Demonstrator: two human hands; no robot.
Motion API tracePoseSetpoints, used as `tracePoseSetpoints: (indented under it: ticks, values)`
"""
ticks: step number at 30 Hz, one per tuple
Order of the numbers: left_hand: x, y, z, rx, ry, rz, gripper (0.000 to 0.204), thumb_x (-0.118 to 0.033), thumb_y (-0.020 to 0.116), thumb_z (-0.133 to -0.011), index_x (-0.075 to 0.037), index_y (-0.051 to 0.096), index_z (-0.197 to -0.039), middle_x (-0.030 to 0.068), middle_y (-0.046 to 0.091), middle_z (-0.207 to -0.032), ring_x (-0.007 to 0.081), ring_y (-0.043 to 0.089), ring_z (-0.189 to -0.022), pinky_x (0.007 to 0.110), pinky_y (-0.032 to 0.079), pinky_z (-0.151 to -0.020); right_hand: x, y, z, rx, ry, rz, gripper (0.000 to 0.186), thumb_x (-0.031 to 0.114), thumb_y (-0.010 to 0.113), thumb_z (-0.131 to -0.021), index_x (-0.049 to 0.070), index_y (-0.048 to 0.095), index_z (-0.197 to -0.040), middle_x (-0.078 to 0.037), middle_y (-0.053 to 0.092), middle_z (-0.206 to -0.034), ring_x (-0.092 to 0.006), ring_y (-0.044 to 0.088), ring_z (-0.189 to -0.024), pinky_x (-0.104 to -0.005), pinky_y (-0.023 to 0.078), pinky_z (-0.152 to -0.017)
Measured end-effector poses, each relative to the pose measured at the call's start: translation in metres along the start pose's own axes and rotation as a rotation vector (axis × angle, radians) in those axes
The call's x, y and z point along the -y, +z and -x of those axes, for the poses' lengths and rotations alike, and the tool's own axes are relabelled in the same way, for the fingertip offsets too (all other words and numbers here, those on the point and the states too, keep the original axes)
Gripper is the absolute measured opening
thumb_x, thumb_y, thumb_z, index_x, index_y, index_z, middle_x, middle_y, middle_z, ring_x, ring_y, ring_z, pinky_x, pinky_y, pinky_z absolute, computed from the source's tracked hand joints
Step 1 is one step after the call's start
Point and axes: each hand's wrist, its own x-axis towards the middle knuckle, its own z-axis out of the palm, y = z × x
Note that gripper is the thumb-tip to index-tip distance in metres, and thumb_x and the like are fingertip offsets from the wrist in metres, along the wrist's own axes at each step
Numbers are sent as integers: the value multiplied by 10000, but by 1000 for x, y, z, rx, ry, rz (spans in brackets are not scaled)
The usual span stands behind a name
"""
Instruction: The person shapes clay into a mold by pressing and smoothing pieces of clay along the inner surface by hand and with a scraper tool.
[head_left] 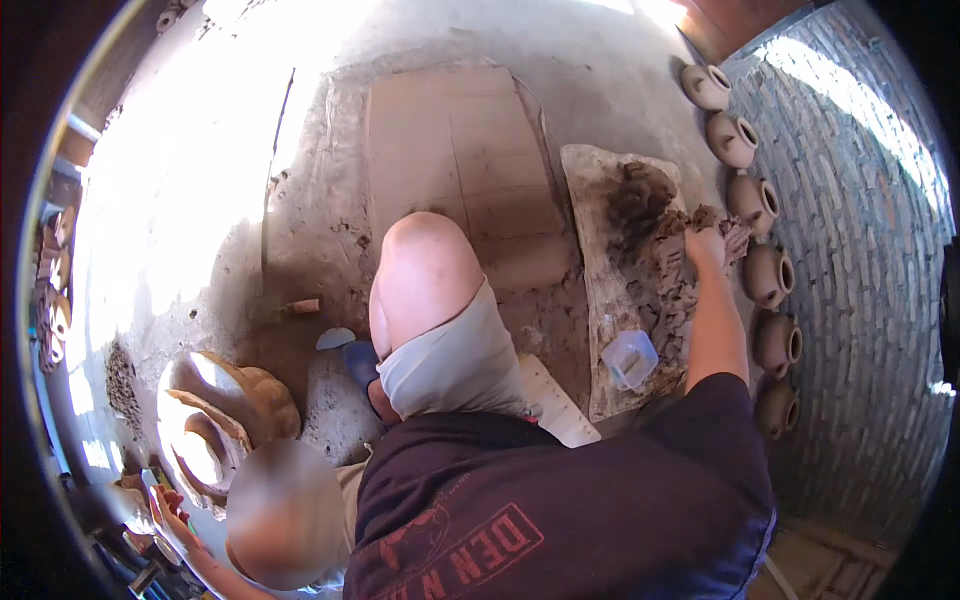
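Note:
My right hand [705, 242] reaches into a heap of lumpy brown clay [675, 275] on a pale worn mat [600, 230], its fingers closed on clay. A translucent container [628, 358] rests on the mat nearer me. My left hand [168, 510] is at the far lower left among small items by the stacked rounded pieces [215, 420]; its fingers are too small and obscured to read. My bare raised knee [425, 270] is in the middle, before a flat rectangular clay slab [460, 130] scored with lines on the floor.
A row of round clay pots [757, 205] lines the grey brick wall [860, 250] on the right. A pale strip with holes [558, 405] lies beside my leg. A small tan piece [300, 305] lies on the floor at left. Various objects [55, 290] line the far left edge.

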Motion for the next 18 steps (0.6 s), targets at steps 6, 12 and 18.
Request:
tracePoseSetpoints:
  ticks: [6,12,18]
  values:
    - [-7,4,4,-3,-27,-56,463,-617,667,-1012,-214,690,-1237,-89,671,-938,46,618,-854,234,362,-685,-16,70,57,57,-168,443,671,473,751,-874,-53,719,-1289,-253,589,-1490,-392,535,-1424,-487,517,-1114]
    - [-5,26,7,-15,-57,12,415,-590,691,-1007,-217,706,-1188,-91,684,-931,43,631,-819,219,357,-648,-17,97,36,61,-384,627,588,426,762,-872,-42,751,-1228,-229,592,-1483,-366,515,-1436,-466,528,-1098]
    - [9,34,27,-55,-97,23,445,-586,704,-997,-193,715,-1206,-86,692,-945,56,657,-877,245,375,-698,-38,113,-2,142,-440,629,472,362,682,-914,-62,781,-1097,-278,750,-1189,-390,724,-1145,-483,579,-1014]
